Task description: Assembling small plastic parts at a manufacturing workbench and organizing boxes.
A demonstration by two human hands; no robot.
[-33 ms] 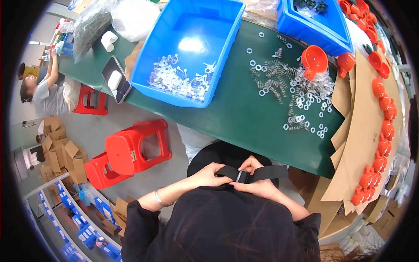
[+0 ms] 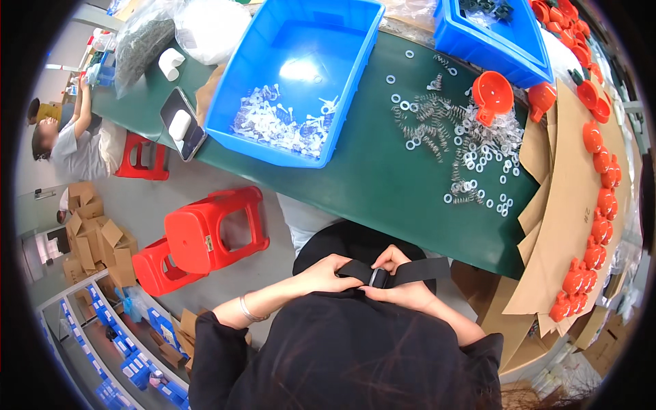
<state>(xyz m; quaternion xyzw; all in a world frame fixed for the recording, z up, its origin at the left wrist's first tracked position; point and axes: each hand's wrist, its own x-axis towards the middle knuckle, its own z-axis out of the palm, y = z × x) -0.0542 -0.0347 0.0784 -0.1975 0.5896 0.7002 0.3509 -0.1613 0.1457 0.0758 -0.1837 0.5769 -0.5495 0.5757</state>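
In front of my waist, a black strap [image 2: 417,270] runs sideways between my two hands. A small dark buckle [image 2: 378,277] with a pale rim sits on it. My left hand [image 2: 329,274] is closed on the strap to the left of the buckle. My right hand [image 2: 402,285] pinches the strap and buckle, thumb and fingers on either side, while the strap's free end sticks out to the right. Just beyond, on the green table [image 2: 307,188], lie metal springs [image 2: 430,119], white rings [image 2: 471,160] and a pile of clear plastic parts [image 2: 502,133].
A large blue bin [image 2: 273,150] holds white plastic pieces; another blue bin [image 2: 492,51] stands at the far right. Orange-red cups [image 2: 493,94] rest on the table and along cardboard [image 2: 550,225]. Red stools [image 2: 191,236] stand at the left. A person [image 2: 78,147] sits beyond them.
The buckle has turned slightly between my fingers and shows more of its dark side. Both hands stay in nearly the same place.
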